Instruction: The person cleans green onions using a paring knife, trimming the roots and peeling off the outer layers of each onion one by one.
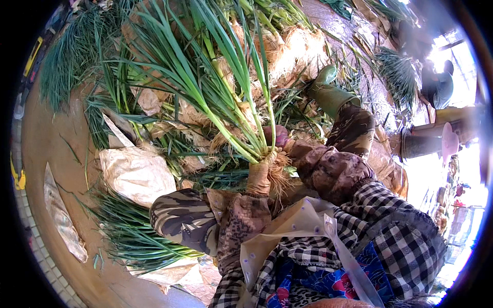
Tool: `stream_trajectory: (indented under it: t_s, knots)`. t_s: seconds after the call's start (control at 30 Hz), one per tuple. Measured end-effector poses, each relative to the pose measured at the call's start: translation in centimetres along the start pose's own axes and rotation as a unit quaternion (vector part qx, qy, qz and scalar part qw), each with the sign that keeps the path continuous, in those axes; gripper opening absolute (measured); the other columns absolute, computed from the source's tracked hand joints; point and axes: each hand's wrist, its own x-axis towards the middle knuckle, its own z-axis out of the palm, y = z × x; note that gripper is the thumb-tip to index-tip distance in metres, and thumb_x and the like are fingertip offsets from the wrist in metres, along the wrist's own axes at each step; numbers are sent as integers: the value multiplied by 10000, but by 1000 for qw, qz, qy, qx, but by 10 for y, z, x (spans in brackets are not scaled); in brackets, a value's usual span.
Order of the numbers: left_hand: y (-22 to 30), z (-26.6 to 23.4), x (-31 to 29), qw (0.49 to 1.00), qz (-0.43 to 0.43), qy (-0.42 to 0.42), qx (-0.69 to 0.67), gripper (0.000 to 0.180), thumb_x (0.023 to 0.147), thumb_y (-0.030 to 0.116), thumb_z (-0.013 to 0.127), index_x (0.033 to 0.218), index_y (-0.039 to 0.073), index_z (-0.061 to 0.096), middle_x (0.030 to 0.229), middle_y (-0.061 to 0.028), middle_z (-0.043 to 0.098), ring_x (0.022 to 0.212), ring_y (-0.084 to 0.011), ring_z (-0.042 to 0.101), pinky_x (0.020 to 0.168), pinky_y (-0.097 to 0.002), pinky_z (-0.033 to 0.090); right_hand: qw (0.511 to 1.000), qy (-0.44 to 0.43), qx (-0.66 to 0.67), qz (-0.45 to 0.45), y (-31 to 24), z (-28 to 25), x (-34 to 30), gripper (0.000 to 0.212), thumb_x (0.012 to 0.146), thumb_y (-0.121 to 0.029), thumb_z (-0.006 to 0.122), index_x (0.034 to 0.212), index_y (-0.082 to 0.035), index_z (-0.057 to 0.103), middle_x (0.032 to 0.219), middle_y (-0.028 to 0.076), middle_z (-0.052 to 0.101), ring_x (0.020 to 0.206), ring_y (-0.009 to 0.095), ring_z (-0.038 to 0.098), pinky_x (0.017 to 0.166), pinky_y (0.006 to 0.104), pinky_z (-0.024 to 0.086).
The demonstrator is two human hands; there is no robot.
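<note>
My left hand (263, 163) clamps onions (202, 102) near the roots (279, 175) — likely so leaves (177, 61) fan toward eleven o'clock; right hand (278, 135) — I can't tell.

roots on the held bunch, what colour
The roots are orange-brown; the head view shows them best.

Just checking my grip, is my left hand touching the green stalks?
Touching. The head view shows the left hand closed around the base of the green stalks, with roots hanging out beside it.
</note>
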Motion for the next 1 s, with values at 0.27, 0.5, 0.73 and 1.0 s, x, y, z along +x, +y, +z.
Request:
stream_trajectory:
  t_s: [0.27, 0.5, 0.73, 1.0]
  knots:
    - [49, 27, -21, 992, 87, 80, 48, 141, 741, 12, 550, 867, -47, 531, 775, -98, 584, 639, -143, 561, 530, -225, 475, 860, -63, -432, 264, 103, -76, -56, 246, 757, -194, 460, 953, -66, 534, 775, 120, 569, 694, 236, 557, 604, 338, 452]
    - [60, 35, -19, 972, 220, 50, 69, 199, 737, -13, 543, 931, -32, 501, 757, -50, 568, 622, -101, 519, 516, -196, 425, 948, 64, -301, 80, -37, -95, -52, 401, 671, -293, 622, 976, -49, 531, 840, 166, 564, 775, 290, 551, 670, 327, 442]
    - [31, 18, 2, 751, 168, 226, 597, 252, 698, 221, 607, 814, 17, 517, 653, -76, 564, 465, -177, 530, 434, -299, 448, 945, 48, 298, -127, -189, -54, -8, 630, 717, -101, 592, 1236, -22, 244, 1104, 133, 419, 845, 184, 501, 711, 286, 463]
    - [55, 36, -14, 856, 323, -102, 390, 636, 716, 57, 577, 1230, 21, 205, 1063, -153, 449, 929, -178, 493, 717, -291, 460, 812, -15, 573, -111, -226, -59, 11, 526, 677, -12, 579, 1158, -13, 367, 1070, 118, 480, 859, 183, 518, 739, 321, 441]
